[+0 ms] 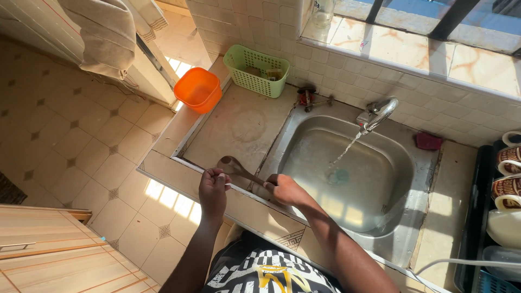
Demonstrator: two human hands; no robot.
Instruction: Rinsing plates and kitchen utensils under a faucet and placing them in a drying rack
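Note:
A long wooden spoon point(237, 168) lies across the front rim of the drainboard, its bowl pointing left. My left hand point(213, 189) closes around the spoon's bowl end. My right hand point(284, 188) grips the handle end, at the left edge of the steel sink point(391, 217). Water runs from the chrome tap point(377, 113) into the sink basin, away from the spoon.
An orange plastic bowl point(197, 89) sits at the counter's far left corner beside a green plastic basket point(256, 70). A dark red cloth point(429, 141) lies behind the sink. Mugs point(509, 179) and containers stand in a dish rack at right. Tiled floor lies below left.

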